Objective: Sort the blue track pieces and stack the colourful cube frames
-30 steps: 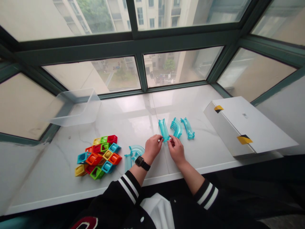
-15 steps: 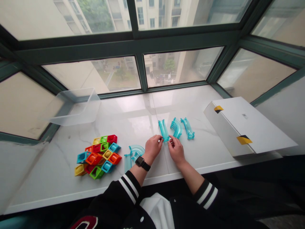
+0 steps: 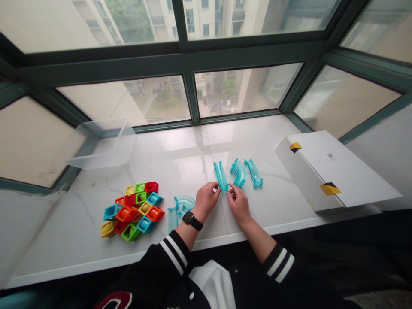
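Observation:
A straight teal track piece point(image 3: 221, 174) lies on the white marble sill. My left hand point(image 3: 206, 200), with a black watch on its wrist, pinches the piece's near end from the left. My right hand point(image 3: 238, 204) pinches the same end from the right. Just right of it lie a curved teal track piece point(image 3: 238, 172) and another straight teal one point(image 3: 253, 172). More curved teal track pieces point(image 3: 180, 205) rest behind my left wrist.
A pile of colourful square frame blocks point(image 3: 133, 210) sits at the left. A clear plastic bin point(image 3: 103, 145) stands at the back left by the window. A white cardboard box point(image 3: 331, 169) lies at the right. The sill's front edge point(image 3: 96, 262) runs below my arms.
Both hands have barely shifted and stay pinched on the near end of the straight teal track piece, which remains in place.

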Action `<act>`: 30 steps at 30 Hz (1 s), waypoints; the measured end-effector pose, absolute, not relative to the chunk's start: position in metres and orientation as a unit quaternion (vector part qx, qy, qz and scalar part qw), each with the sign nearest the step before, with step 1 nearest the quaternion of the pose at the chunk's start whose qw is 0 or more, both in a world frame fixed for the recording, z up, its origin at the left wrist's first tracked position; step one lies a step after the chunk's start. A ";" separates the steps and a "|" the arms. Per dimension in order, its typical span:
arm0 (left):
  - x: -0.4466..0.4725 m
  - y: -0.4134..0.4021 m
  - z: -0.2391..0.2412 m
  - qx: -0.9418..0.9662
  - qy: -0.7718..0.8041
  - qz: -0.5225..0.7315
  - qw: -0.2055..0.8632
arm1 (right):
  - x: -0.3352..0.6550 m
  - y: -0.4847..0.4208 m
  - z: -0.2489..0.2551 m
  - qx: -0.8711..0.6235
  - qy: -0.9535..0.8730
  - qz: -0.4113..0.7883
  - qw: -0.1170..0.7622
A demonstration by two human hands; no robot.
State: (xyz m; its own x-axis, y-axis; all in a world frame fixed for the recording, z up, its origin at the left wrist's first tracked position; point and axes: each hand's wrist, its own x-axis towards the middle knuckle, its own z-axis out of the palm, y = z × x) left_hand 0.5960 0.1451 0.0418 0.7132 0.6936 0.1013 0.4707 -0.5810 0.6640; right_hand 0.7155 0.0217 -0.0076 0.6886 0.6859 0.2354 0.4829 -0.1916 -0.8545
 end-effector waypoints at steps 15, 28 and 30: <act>0.597 0.147 0.038 0.856 0.360 0.164 0.332 | 0.717 0.029 -0.018 -0.807 -0.365 0.101 0.453; 0.600 0.149 0.030 0.867 0.371 0.121 0.310 | 0.718 0.030 -0.021 -0.810 -0.388 0.086 0.431; 0.600 0.149 0.032 0.866 0.374 0.112 0.312 | 0.718 0.030 -0.021 -0.810 -0.392 0.087 0.427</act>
State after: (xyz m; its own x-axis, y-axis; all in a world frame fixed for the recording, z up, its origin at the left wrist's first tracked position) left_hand 0.6001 0.1491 0.0315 0.6954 0.7176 -0.0398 0.5785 -0.5260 0.6234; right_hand 0.7179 0.0296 -0.0211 0.6776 0.7093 0.1943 0.5608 -0.3273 -0.7605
